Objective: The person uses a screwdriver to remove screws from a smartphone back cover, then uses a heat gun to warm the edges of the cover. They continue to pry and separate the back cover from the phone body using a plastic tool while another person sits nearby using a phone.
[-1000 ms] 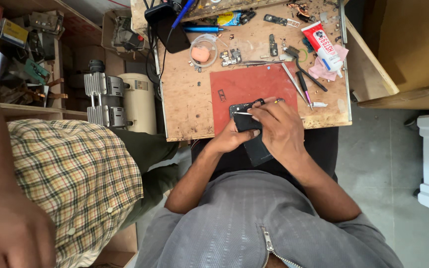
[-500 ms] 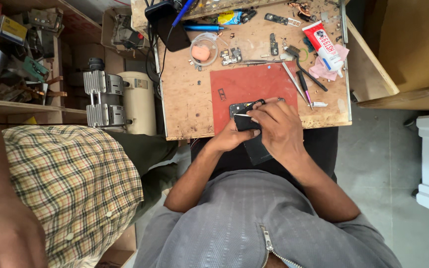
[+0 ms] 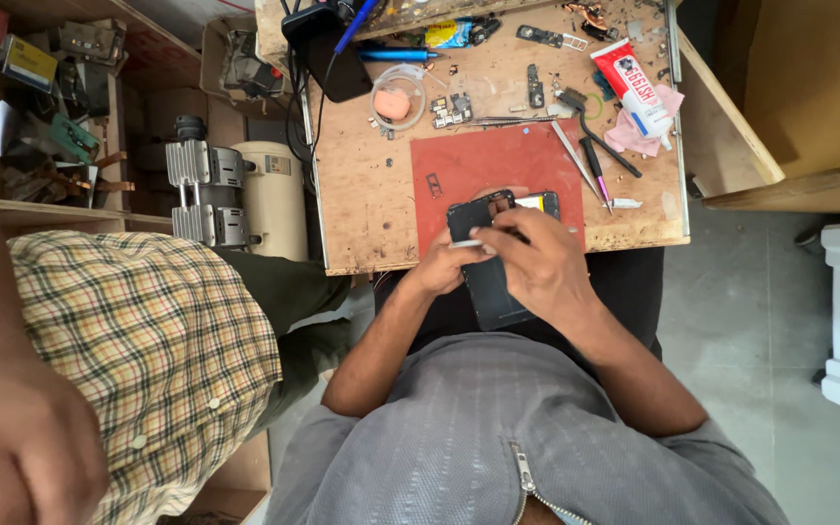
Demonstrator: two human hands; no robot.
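both hands stay put over the red mat (image 3: 498, 165): left hand (image 3: 444, 267) and right hand (image 3: 537, 262) remain clamped on the dark phone (image 3: 483, 219) at the mat's near edge.

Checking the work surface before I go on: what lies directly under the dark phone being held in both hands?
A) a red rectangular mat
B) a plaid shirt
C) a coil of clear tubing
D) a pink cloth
A: the dark phone, gripped by the left hand and right hand, sits over the near edge of the red rectangular mat on the wooden workbench.
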